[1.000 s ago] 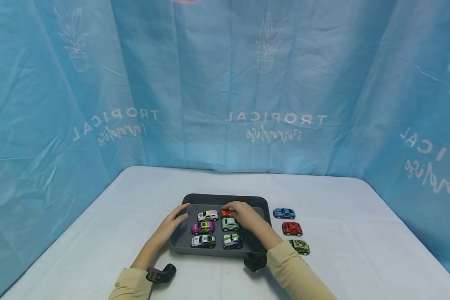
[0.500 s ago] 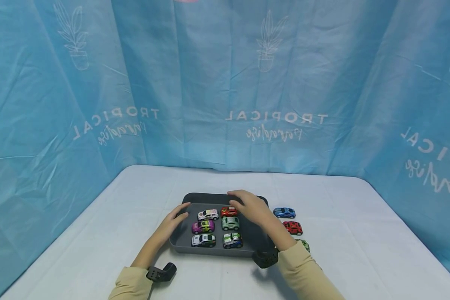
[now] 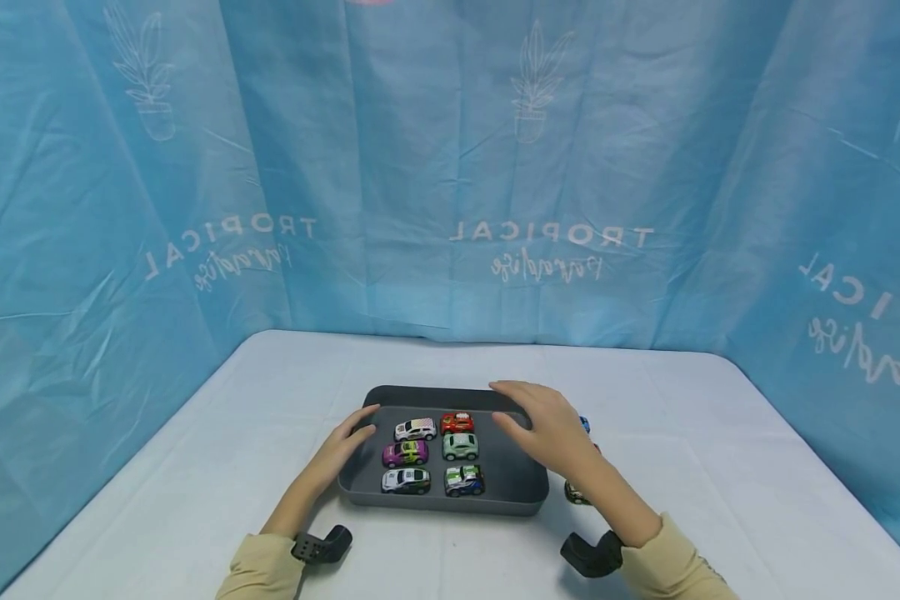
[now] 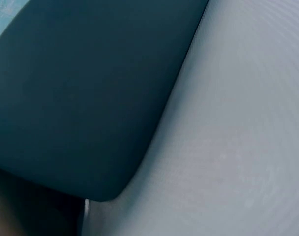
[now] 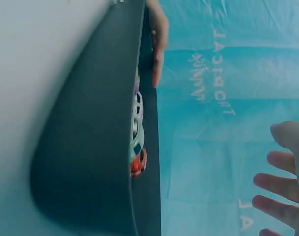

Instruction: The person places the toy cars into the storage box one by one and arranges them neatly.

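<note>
A dark grey tray [image 3: 450,504] holds several toy cars in two columns. On its left lie a white checkered car [image 3: 416,430], a purple-and-yellow car [image 3: 405,454] and a white-and-black car [image 3: 406,482]. The other column has a red car [image 3: 457,423], a pale green car [image 3: 461,447] and a green-and-white car [image 3: 464,481]. My left hand [image 3: 335,454] rests at the tray's left rim, fingers extended over it. Over the right end of the tray hovers my right hand [image 3: 547,425], fingers spread and holding nothing. The left wrist view is mostly filled by the tray's outer wall [image 4: 90,88].
Right of the tray, a camouflage car [image 3: 575,493] and a blue car [image 3: 585,424] show partly behind my right hand and forearm. A white cloth [image 3: 720,483] covers the table. Blue printed curtains [image 3: 450,167] stand behind and at both sides.
My right hand has let go of the red car at the back of the tray, lifted and moved right towards the tray's right edge. The left hand has kept its place.
</note>
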Demonstrator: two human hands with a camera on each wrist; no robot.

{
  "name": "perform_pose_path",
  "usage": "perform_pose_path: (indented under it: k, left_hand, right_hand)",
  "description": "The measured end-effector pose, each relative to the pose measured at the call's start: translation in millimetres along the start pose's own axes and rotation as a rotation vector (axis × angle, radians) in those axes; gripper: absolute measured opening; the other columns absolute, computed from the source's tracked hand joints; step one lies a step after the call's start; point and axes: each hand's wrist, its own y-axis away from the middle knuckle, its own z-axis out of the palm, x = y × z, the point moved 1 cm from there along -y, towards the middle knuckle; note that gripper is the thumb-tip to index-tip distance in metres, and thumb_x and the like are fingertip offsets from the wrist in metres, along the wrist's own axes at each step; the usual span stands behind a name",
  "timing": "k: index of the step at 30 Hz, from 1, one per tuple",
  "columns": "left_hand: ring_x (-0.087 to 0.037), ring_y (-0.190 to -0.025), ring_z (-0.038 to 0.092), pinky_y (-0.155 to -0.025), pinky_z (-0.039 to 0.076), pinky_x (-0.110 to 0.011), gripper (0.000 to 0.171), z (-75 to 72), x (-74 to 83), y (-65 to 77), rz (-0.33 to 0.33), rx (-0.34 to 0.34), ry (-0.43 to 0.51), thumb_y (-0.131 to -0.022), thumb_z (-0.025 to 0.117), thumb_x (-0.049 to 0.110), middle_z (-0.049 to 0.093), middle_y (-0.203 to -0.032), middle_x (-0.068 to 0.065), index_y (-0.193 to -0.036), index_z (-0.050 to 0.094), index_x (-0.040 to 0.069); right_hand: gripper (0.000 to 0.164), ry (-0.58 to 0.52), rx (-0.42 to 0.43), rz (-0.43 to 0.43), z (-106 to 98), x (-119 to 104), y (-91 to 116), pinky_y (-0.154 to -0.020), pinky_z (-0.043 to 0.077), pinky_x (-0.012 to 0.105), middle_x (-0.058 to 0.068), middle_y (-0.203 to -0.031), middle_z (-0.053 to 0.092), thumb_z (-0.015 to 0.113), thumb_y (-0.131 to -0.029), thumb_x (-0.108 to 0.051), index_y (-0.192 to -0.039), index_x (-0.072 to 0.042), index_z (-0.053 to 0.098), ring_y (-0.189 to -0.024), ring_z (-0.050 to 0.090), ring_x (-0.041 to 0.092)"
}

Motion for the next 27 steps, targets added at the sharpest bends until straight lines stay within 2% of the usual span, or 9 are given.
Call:
perform_pose_path:
  k: [8,14,27]
  left_hand:
    - [-0.038,-0.139,0.016,-0.110,0.017,-0.059,0.049,0.7,-0.6,-0.7,0.010,-0.013,0.016,-0.094,0.044,0.030,0.027,-0.148,-0.016,-0.139,0.036,0.013]
    - [-0.038,-0.139,0.016,-0.109,0.017,-0.060,0.049,-0.4,0.0,-2.2,0.005,-0.007,-0.001,-0.094,0.044,0.031,0.027,-0.148,-0.016,-0.139,0.036,0.014]
    - [-0.038,-0.139,0.016,-0.109,0.016,-0.060,0.048,-0.5,-0.5,-0.8,0.003,-0.011,0.008,-0.094,0.044,0.030,0.027,-0.148,-0.015,-0.139,0.037,0.014]
  right_hand:
    - [0.051,0.129,-0.013,-0.007,-22.9,7.5,23.3,-0.096,0.041,0.051,0.000,-0.129,0.055,0.064,-0.081,-0.038,-0.128,-0.022,0.052,-0.116,0.053,0.025]
    - [0.051,0.219,-0.043,-0.017,-30.1,16.9,42.4,-0.097,0.039,0.052,0.004,-0.132,0.051,0.063,-0.081,-0.040,-0.127,-0.021,0.053,-0.118,0.050,0.026]
    - [0.051,0.220,-0.058,0.031,-46.1,41.6,92.9,-0.093,0.038,0.051,0.004,-0.134,0.048,0.071,-0.076,-0.030,-0.124,-0.024,0.055,-0.116,0.049,0.027]
